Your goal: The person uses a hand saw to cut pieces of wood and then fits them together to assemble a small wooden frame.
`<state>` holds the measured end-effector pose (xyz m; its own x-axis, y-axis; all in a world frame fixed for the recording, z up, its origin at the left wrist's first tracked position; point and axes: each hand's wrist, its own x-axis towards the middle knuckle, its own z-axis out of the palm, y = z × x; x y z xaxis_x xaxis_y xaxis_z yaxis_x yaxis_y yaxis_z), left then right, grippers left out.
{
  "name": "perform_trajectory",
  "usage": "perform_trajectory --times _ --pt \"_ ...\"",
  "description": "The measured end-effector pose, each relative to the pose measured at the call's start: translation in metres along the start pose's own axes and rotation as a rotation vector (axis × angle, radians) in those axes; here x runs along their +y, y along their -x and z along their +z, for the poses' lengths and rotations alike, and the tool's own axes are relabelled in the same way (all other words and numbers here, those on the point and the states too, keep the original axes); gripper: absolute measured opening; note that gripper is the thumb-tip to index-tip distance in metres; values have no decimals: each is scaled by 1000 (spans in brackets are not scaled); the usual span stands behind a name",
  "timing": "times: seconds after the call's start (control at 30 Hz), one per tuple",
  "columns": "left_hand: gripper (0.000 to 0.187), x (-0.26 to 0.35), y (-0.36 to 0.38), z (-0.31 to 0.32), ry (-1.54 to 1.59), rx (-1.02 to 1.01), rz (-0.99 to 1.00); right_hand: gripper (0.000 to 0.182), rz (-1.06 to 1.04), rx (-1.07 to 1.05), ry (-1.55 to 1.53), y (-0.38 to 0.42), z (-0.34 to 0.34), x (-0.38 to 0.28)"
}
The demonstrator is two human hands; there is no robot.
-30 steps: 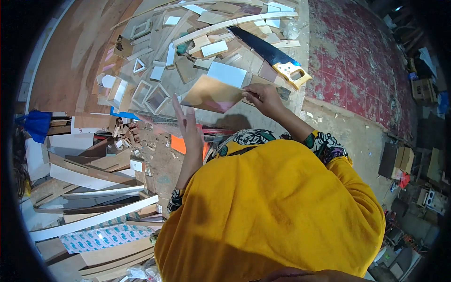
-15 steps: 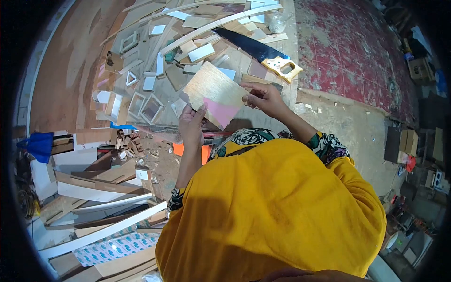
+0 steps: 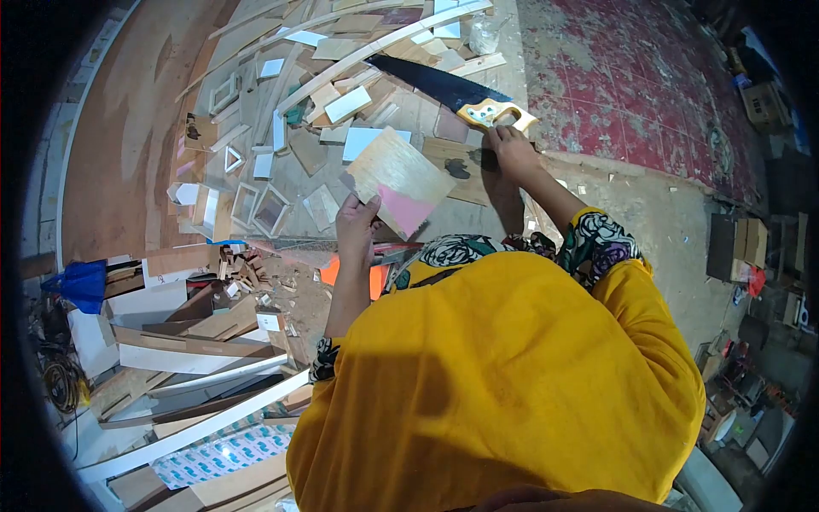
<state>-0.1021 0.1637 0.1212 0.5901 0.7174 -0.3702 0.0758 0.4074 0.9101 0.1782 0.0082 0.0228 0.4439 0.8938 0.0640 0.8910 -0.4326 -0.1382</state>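
A thin square wooden board (image 3: 398, 175) with a pink patch on its lower part is held by my left hand (image 3: 357, 224), thumb on top at its lower left edge. My right hand (image 3: 514, 152) is at the handle of a hand saw (image 3: 439, 84), by the lower edge of the grip. Its fingertips touch or overlap the handle, and whether they grip it cannot be made out. The saw's dark blade points to the upper left over wood scraps. Beneath the right forearm and beside the board lies a flat wooden piece (image 3: 465, 175) with a dark mark.
Wood offcuts, small frames (image 3: 271, 211) and long strips (image 3: 375, 49) cover the work surface. Stacked boards (image 3: 196, 341) and a blue cloth or bag (image 3: 81, 286) are at the lower left. Red tiled flooring (image 3: 623, 111) lies at the upper right, cardboard boxes (image 3: 751, 243) at the right.
My right hand has let go of the board and moved right and up to the saw handle. The board stays in my left hand. The whole view has shifted slightly.
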Motion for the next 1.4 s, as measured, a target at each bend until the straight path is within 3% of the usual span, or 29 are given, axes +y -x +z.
perform_trajectory --times 0.17,0.27,0.4,0.43,0.53,0.6,0.8,0.87,0.9,0.97,1.0,1.03,1.13,1.17,1.3,1.4 --pt "22 -44 -9 11 -8 -81 -79 52 -111 4 176 -21 2 19" --pt "23 -63 -9 30 -50 -109 -169 50 -125 -13 35 -29 5 39" --pt "22 -83 -11 53 -98 -160 -212 38 -249 121 -158 -27 2 50" --pt "22 -93 -15 56 -126 -161 -242 36 -195 130 -244 -18 -28 34" --pt "22 -110 -20 63 -123 -173 -318 32 -206 32 -225 -9 -37 30" --pt "23 -116 -21 65 -100 -178 -363 29 -225 73 -116 -2 -7 46" --pt "22 -95 -9 66 99 -212 -367 22 -287 223 167 -5 13 49" --pt "21 -91 -13 51 182 -369 -347 20 -191 -82 104 -12 -2 47" --pt "21 -85 -11 49 170 -379 -344 20 -179 -72 102 -15 -5 48" --pt "22 -73 -4 48 54 -317 -329 19 -416 -39 124 -19 -11 51" --pt "22 -71 -4 44 47 -333 -329 18 -452 101 30 -19 -18 42" --pt "23 -70 -3 40 8 -350 -317 18 -438 103 38 -14 -26 36" --pt "25 -86 -11 25 -108 -398 -315 16 -239 359 -426 25 -64 6" --pt "25 -93 -14 22 -190 -419 -316 16 -227 351 -419 46 -75 -2" --pt "22 -108 -19 34 -216 -451 -356 12 176 518 -913 154 -106 -34" --pt "23 -131 -38 46 -403 -673 -257 12 504 601 -1047 234 -122 -61"
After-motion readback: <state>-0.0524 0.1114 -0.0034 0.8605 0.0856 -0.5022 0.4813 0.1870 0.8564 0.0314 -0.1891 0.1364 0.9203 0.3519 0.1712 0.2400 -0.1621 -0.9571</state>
